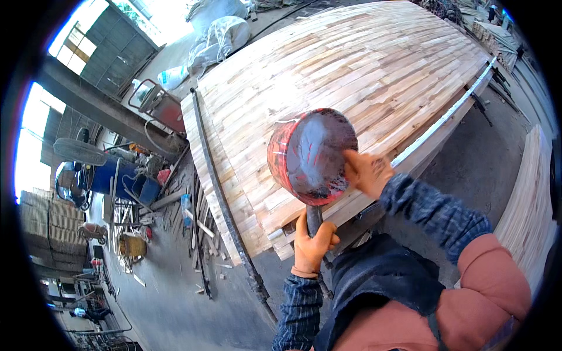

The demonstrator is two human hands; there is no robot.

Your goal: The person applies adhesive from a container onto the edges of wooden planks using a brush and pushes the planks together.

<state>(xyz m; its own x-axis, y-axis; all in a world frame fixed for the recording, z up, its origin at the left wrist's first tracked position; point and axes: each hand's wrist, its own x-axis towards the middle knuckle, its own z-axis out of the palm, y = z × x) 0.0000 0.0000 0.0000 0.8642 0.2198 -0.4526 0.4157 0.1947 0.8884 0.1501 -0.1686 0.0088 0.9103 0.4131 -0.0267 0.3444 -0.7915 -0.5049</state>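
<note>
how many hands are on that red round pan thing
2. The left hand grips the dark handle below the red round pan. The right hand rests its fingers on the pan's right rim, over the big wooden panel. No other hands show.

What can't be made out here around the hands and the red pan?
- Head view: handle of the red pan is mostly wrapped by the left hand.
- Pan's whitish contents: glare and blur, kind unclear.
- Right hand fingertips at the pan's rim: whether they dip inside is unclear.
- Wooden panel near edge is partly behind the pan and hands.
- Person at lower left: too small.
</note>
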